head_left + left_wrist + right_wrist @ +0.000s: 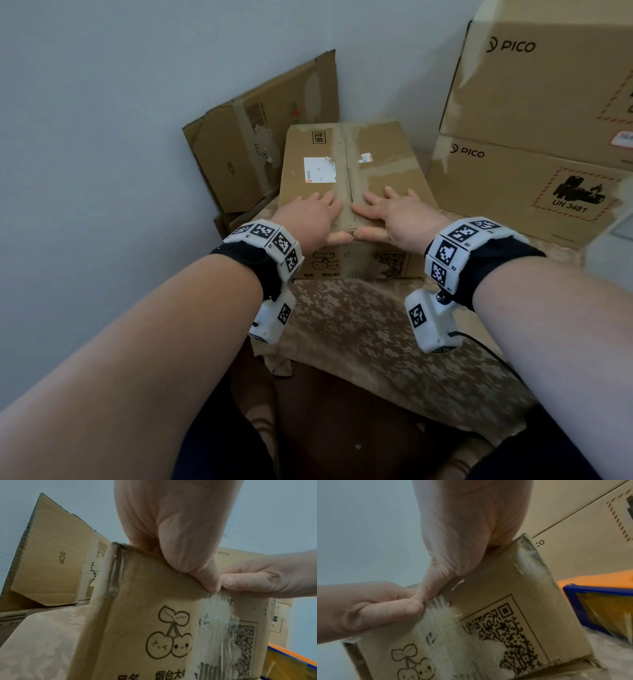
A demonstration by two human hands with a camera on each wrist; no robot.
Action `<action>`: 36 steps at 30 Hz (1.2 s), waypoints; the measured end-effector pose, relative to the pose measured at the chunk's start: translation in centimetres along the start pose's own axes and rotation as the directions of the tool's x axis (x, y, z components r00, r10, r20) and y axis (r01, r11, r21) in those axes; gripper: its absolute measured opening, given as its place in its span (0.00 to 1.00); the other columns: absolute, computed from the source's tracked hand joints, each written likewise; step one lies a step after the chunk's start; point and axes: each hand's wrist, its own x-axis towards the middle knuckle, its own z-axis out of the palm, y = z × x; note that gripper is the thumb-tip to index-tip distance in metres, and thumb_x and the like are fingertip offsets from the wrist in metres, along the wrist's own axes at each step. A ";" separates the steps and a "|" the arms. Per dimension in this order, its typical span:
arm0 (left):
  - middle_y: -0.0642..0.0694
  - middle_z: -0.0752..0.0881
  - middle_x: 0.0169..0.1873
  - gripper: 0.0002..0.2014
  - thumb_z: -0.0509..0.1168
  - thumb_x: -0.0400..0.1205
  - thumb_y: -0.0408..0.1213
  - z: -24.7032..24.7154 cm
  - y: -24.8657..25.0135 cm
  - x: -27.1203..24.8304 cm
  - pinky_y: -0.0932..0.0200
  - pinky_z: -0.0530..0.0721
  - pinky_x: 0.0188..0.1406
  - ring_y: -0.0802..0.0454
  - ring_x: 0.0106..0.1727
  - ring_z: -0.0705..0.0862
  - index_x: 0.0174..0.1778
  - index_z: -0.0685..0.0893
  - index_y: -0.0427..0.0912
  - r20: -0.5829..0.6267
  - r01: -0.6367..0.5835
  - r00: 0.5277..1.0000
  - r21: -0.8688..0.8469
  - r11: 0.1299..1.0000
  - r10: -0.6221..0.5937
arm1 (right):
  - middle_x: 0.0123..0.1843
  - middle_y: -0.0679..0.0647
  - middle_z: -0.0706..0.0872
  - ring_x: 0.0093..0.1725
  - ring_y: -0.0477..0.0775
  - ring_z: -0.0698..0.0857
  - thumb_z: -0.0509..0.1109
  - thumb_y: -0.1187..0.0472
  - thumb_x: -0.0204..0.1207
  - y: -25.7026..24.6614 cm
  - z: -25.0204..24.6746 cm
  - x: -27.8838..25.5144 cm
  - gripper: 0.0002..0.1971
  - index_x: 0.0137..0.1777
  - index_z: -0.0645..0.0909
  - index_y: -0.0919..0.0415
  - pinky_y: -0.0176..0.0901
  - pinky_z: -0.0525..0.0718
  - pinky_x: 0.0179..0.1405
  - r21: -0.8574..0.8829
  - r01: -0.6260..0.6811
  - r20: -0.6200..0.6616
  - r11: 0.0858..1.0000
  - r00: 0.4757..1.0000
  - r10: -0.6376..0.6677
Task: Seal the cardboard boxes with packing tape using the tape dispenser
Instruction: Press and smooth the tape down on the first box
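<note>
Only partly seen, an orange-blue object (599, 601) sits beside the cardboard box (349, 171).

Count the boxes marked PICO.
2: the upper PICO box is stacked on the lower PICO box, right of the box under both hands. Others may be hidden.

Home packing corner: brown PICO cartons (534, 85) stacked on floral beige tablecloth (359, 325) stood against plain white wall (102, 102).
</note>
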 end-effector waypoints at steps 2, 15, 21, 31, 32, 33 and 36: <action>0.41 0.65 0.77 0.37 0.51 0.82 0.63 0.0 0.1 0.2 0.44 0.73 0.69 0.42 0.73 0.69 0.79 0.61 0.39 -0.007 0.003 1.000 0.016 1.000 -0.003 | 0.87 0.51 0.47 0.85 0.62 0.47 0.51 0.37 0.82 -0.1 -0.1 0.1 0.34 0.85 0.50 0.46 0.65 0.45 0.82 -0.015 -0.007 0.013 1.000 1.000 0.008; 0.44 0.75 0.65 0.41 0.67 0.72 0.67 -0.5 1.4 0.2 0.45 0.82 0.57 0.45 0.64 0.77 0.72 0.69 0.42 -0.024 0.135 0.991 -0.021 0.991 -0.135 | 0.87 0.50 0.52 0.85 0.61 0.51 0.66 0.41 0.78 0.6 0.5 0.2 0.40 0.85 0.52 0.47 0.61 0.49 0.82 0.009 0.051 -0.054 0.999 0.997 -0.050; 0.45 0.74 0.72 0.48 0.49 0.69 0.79 -1.6 2.4 0.0 0.34 0.71 0.70 0.45 0.67 0.78 0.79 0.62 0.50 0.000 0.186 0.982 -0.083 0.979 -0.187 | 0.87 0.49 0.50 0.85 0.64 0.48 0.53 0.27 0.73 4.0 1.1 -1.7 0.38 0.83 0.56 0.38 0.68 0.48 0.80 0.143 -0.092 -0.143 0.985 0.983 0.112; 0.39 0.72 0.72 0.49 0.36 0.70 0.76 0.4 4.5 1.1 0.38 0.66 0.74 0.41 0.73 0.71 0.81 0.60 0.48 -0.128 0.255 0.957 -0.068 0.965 -0.262 | 0.87 0.53 0.48 0.82 0.63 0.60 0.65 0.36 0.76 5.7 3.0 -1.8 0.36 0.82 0.58 0.39 0.55 0.61 0.79 0.218 -0.085 -0.227 0.972 0.964 0.136; 0.39 0.72 0.72 0.49 0.37 0.70 0.76 0.3 4.6 1.2 0.38 0.65 0.74 0.41 0.73 0.71 0.81 0.60 0.48 -0.124 0.263 0.956 -0.054 0.963 -0.267 | 0.87 0.52 0.48 0.82 0.62 0.60 0.68 0.38 0.75 5.8 3.1 -1.8 0.37 0.82 0.58 0.38 0.55 0.61 0.79 0.216 -0.080 -0.231 0.973 0.964 0.131; 0.39 0.73 0.72 0.48 0.38 0.71 0.76 0.2 4.7 1.3 0.38 0.65 0.74 0.40 0.73 0.72 0.81 0.60 0.48 -0.115 0.269 0.956 -0.041 0.962 -0.272 | 0.87 0.51 0.48 0.83 0.62 0.60 0.71 0.40 0.74 6.0 3.3 -1.7 0.39 0.82 0.57 0.38 0.55 0.61 0.79 0.219 -0.076 -0.234 0.973 0.964 0.128; 0.39 0.73 0.72 0.48 0.41 0.71 0.77 -0.2 4.8 1.6 0.37 0.65 0.74 0.40 0.73 0.72 0.80 0.61 0.48 -0.080 0.278 0.957 -0.013 0.961 -0.278 | 0.87 0.49 0.48 0.82 0.60 0.61 0.75 0.41 0.70 6.4 3.2 -2.0 0.43 0.82 0.57 0.38 0.55 0.63 0.80 0.228 -0.047 -0.249 0.973 0.963 0.104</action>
